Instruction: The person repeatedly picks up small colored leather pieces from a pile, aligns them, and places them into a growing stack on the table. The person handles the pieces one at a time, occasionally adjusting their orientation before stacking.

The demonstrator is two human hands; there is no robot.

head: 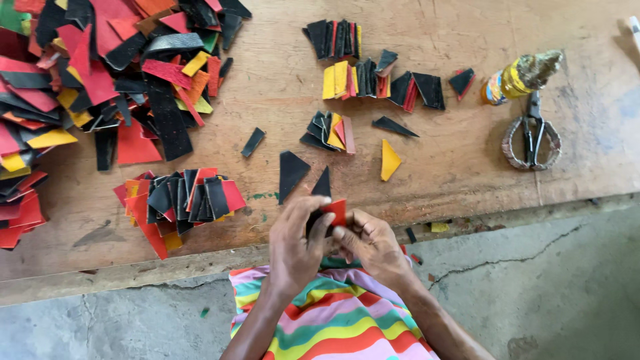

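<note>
Two hands meet at the worktop (433, 173) edge: our left hand (293, 247) and right hand (373, 243) each keep a closed grip on one small red piece (337, 212). Black triangles (293, 173) lie just beyond; scissors (531, 137) rest well apart.

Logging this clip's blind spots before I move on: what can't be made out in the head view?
- Red piece: mostly covered by left hand and right hand; its shape is unclear, as is any dark piece behind it.
- Big scrap pile: cut off by the left and top edges.
- Yellow bottle: too small to identify its contents.
- White object: cut off by the right edge.
</note>
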